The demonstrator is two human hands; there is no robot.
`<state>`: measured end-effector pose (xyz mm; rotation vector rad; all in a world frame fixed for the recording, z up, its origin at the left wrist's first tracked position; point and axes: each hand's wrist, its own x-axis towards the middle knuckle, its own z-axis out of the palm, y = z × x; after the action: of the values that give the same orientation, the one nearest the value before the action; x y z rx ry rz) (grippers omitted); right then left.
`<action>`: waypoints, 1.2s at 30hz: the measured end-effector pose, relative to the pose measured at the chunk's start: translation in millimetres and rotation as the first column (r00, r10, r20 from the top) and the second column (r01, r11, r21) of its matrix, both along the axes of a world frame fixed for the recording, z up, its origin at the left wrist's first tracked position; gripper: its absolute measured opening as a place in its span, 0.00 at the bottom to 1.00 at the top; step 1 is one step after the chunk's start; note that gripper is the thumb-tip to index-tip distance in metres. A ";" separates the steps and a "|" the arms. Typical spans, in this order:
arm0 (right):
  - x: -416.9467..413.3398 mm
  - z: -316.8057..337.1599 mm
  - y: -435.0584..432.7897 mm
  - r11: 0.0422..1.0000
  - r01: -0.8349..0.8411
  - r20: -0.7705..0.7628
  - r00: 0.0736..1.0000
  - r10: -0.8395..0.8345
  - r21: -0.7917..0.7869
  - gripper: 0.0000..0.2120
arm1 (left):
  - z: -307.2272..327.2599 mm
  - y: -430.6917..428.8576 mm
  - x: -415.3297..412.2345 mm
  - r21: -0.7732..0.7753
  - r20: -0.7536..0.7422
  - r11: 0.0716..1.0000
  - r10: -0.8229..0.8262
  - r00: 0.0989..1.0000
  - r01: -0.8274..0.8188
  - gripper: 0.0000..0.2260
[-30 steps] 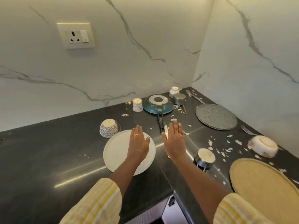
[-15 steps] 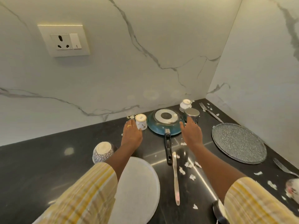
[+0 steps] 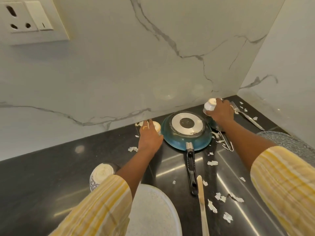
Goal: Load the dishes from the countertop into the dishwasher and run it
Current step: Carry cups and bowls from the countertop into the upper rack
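— What's up on the wall?
— A cream socket plate (image 3: 30, 19) with a rocker switch, top left, set in a white marble backsplash (image 3: 119, 74) veined with grey.
— And to the right?
— A second marble wall (image 3: 293, 48) meets it at the corner. Pale torn scraps (image 3: 212, 206) lie scattered below, mostly rightward.

Pan (image 3: 186, 133) lies between left cup (image 3: 157, 127) and right cup (image 3: 210, 105), fork (image 3: 247, 116) rightmost.
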<state>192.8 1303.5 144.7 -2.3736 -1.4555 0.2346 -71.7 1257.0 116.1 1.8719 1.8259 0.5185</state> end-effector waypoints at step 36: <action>-112.7 56.0 -182.7 0.969 -0.110 -0.201 0.967 0.156 0.219 0.29 | 75.0 -142.7 -37.5 0.104 -0.029 0.990 -0.088 0.996 0.091 0.33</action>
<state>80.1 1120.8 200.7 -2.0201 -1.4605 0.3469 -109.2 1114.4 191.2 2.0280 1.7512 0.5730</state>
